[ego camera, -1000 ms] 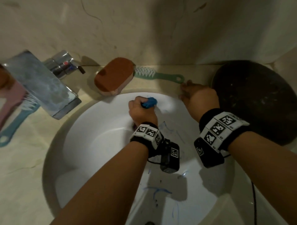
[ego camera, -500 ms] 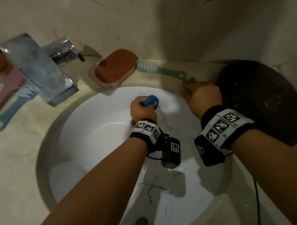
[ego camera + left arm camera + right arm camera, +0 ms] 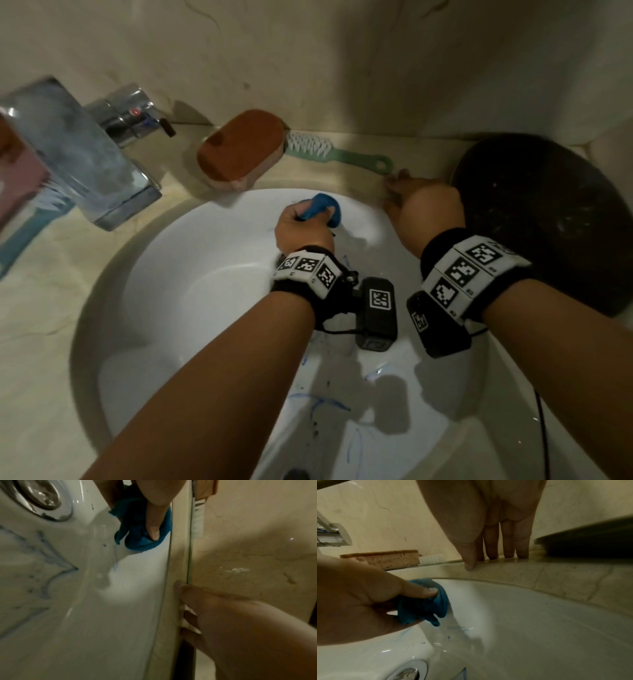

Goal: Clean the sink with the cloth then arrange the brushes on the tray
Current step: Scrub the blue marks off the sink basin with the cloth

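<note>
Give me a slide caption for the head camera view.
Left hand scrubs the white sink with a blue cloth; right hand rests on the counter.

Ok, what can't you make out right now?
Head view: pink item and teal brush at the left edge, blurred, cut off, partly behind the faucet.
All views: sink surface under the blue cloth, covered by it and the left hand.
Head view: inside of the dark tray, too dim to read.
</note>
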Available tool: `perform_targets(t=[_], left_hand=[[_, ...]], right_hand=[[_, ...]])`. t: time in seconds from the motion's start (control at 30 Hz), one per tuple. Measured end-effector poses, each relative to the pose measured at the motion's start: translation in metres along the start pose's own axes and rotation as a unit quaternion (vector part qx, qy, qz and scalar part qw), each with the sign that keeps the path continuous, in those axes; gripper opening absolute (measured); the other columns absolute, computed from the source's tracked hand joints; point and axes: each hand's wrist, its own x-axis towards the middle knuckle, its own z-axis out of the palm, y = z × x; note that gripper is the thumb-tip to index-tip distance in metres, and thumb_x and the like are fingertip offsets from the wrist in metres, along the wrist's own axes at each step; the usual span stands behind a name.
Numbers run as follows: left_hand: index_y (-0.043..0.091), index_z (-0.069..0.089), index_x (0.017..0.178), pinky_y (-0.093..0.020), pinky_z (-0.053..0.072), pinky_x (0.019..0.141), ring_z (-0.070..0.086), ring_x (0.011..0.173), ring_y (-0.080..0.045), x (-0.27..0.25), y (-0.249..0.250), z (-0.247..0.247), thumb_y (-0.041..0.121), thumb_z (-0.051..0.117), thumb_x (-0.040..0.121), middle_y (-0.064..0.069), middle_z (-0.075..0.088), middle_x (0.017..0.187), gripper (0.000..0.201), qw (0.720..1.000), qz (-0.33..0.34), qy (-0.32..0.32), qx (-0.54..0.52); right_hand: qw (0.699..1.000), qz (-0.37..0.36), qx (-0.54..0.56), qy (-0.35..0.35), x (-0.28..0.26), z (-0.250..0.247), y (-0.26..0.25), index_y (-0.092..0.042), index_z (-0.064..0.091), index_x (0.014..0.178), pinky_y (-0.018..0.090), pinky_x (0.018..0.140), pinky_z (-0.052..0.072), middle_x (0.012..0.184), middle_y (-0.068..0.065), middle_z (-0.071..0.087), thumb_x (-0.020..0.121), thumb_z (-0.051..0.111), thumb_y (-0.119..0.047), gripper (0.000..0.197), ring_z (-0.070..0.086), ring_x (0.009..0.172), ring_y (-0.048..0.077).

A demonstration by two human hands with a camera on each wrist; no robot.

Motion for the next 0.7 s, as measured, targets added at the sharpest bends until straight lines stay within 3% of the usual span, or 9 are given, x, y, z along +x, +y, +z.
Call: perform_targets(t=[0.1, 0.2, 0.33, 0.47, 0.6, 0.7], left_hand=[[0.012, 0.063, 0.073, -0.034, 0.056, 0.073, 0.061, 0.072, -0.023, 0.004, -0.001, -0.008, -0.002, 0.075, 0.070, -0.005, 0.064, 0.078, 0.019, 1.000, 0.012, -0.023, -0.008], [0.011, 0.062, 0.080, -0.031, 0.055, 0.078, 0.061, 0.077, -0.021, 0.016, 0.007, -0.033, 0.002, 0.075, 0.072, -0.006, 0.065, 0.084, 0.018, 1.000, 0.021, 0.014, -0.016], [0.011, 0.058, 0.079, -0.023, 0.052, 0.071, 0.058, 0.079, -0.019, 0.021, 0.011, -0.039, -0.001, 0.073, 0.074, -0.005, 0.062, 0.086, 0.020, 0.998, 0.053, 0.037, -0.008], [0.023, 0.057, 0.064, -0.044, 0.056, 0.078, 0.065, 0.083, -0.032, 0.002, -0.005, -0.007, -0.002, 0.071, 0.071, -0.005, 0.064, 0.080, 0.029, 0.999, 0.038, -0.013, 0.031], [0.021, 0.061, 0.067, -0.040, 0.057, 0.070, 0.064, 0.074, -0.029, 0.003, -0.021, -0.002, -0.002, 0.071, 0.073, -0.006, 0.065, 0.075, 0.025, 0.997, 0.020, -0.068, 0.035], [0.019, 0.065, 0.069, -0.037, 0.058, 0.062, 0.065, 0.067, -0.030, 0.019, -0.018, -0.020, 0.000, 0.074, 0.071, -0.011, 0.068, 0.077, 0.020, 0.999, 0.032, -0.020, 0.038]], right_hand=[[1.000, 0.005, 0.006, 0.001, -0.001, -0.001, -0.001, -0.014, 0.047, 0.135, 0.037, 0.098, 0.040, 0.142, 0.014, 0.045, 0.095, 0.047, -0.028, 0.043, 0.049, 0.120, 0.035], [1.000, 0.008, -0.009, -0.002, -0.002, -0.004, -0.004, -0.014, 0.048, 0.134, 0.038, 0.094, 0.041, 0.137, 0.014, 0.049, 0.094, 0.047, -0.029, 0.042, 0.051, 0.116, 0.036], [1.000, 0.010, 0.004, -0.004, -0.004, -0.005, -0.005, -0.013, 0.048, 0.134, 0.040, 0.096, 0.044, 0.137, 0.016, 0.048, 0.095, 0.047, -0.026, 0.041, 0.051, 0.116, 0.037], [1.000, 0.008, 0.022, -0.001, -0.003, -0.003, -0.002, -0.013, 0.046, 0.136, 0.038, 0.100, 0.042, 0.145, 0.015, 0.041, 0.095, 0.048, -0.026, 0.043, 0.048, 0.122, 0.035], [0.999, 0.000, 0.045, 0.004, -0.004, -0.003, 0.001, -0.013, 0.048, 0.135, 0.038, 0.102, 0.039, 0.145, 0.014, 0.042, 0.095, 0.050, -0.026, 0.042, 0.047, 0.123, 0.035], [1.000, 0.003, 0.028, 0.008, -0.005, -0.007, -0.001, -0.015, 0.048, 0.135, 0.039, 0.100, 0.041, 0.142, 0.014, 0.046, 0.094, 0.050, -0.027, 0.042, 0.049, 0.120, 0.036]])
